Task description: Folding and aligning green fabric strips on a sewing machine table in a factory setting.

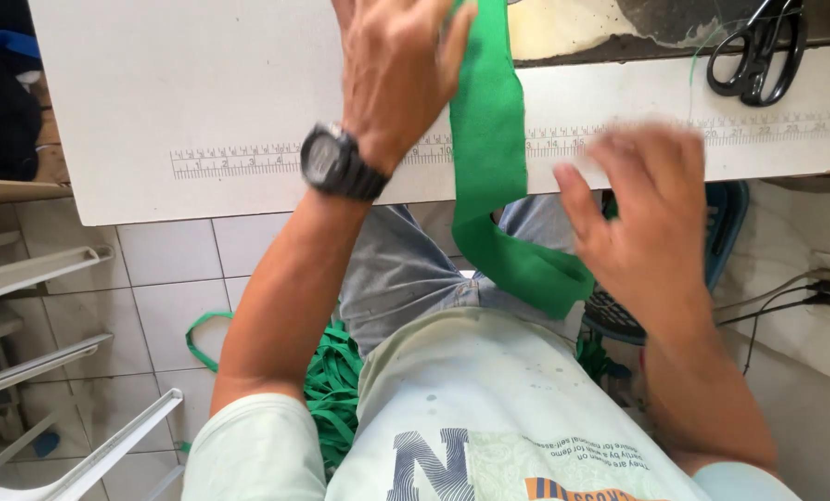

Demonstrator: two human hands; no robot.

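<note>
Looping up from the lap: green strip (489,167), lower bend lying just under the right hand (642,232). Right grip spreading, fingers blurred, brushing the strip's fold or hovering beside it; cannot tell which. Farther out, left hand (392,70) pressing the strip's upper end between thumb and fingers above the desk (155,93), over the printed ruler (239,160). Judging it best: keeping the strip flat and untwisted, pulling it taut along the ruler before marking length. Beyond the right grip, scissors (756,51) lying untouched.
</note>
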